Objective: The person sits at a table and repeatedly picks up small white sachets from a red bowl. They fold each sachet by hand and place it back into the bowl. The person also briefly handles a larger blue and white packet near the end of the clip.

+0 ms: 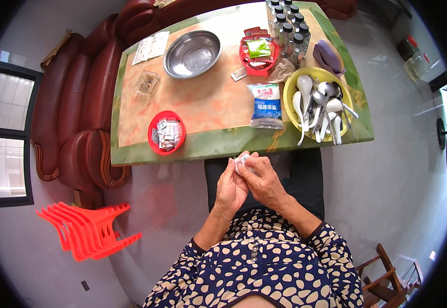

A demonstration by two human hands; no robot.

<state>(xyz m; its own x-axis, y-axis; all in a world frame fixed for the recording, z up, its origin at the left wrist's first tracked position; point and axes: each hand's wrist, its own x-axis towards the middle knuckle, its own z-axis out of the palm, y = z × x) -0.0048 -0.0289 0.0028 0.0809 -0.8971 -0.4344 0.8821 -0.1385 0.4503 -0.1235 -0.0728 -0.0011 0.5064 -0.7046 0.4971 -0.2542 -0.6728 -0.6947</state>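
Both my hands meet just off the table's near edge, in front of my lap. Between the fingertips of my left hand (230, 191) and my right hand (265, 181) is a small white packet (242, 162), pinched from both sides. The fingers cover much of it, so its print and full shape stay hidden. Left of the hands, on the table, a round red basket (152, 134) holds several small white and grey sachets (168, 132). Beyond the hands lies a blue and white plastic bag (266, 107), flat near the table's edge.
On the green-bordered table (203, 149) stand a steel bowl (174, 69), a yellow basin (288, 102) of spoons, another red basket (242, 59) of packets, and several black-capped bottles (298, 49). A clear box (147, 83) sits left. Red plastic stools (87, 231) are at lower left.
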